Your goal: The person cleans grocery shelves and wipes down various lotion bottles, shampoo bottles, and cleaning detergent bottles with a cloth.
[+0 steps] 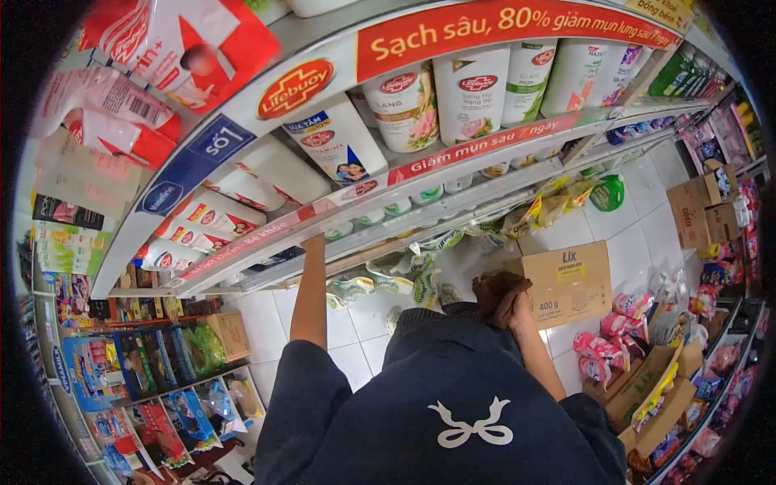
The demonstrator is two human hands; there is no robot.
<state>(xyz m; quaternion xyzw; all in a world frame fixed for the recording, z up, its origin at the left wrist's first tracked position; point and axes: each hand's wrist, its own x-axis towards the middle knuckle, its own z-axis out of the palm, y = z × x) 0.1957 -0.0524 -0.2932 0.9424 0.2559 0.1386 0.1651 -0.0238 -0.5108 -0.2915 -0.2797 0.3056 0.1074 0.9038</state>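
Note:
My right hand (521,309) is closed around a bunched dark brown cloth (495,293), held low in front of my body, beside a brown Lix carton (570,283). My left forearm (312,291) reaches up to the shelf unit on the left. Past the wrist, my left hand is hidden under the red-and-white shelf strip (485,149), so its fingers do not show. Near that wrist, white-capped bottles (372,217) stand on a lower shelf. White Lifebuoy bottles (402,109) line the shelf above.
Green-and-white packs (424,283) lie along the foot of the shelf. Pink packs (602,347) and an opened carton (663,404) sit on the right. Racks of hanging goods (153,356) stand at the left. White tiles (638,250) cover the floor.

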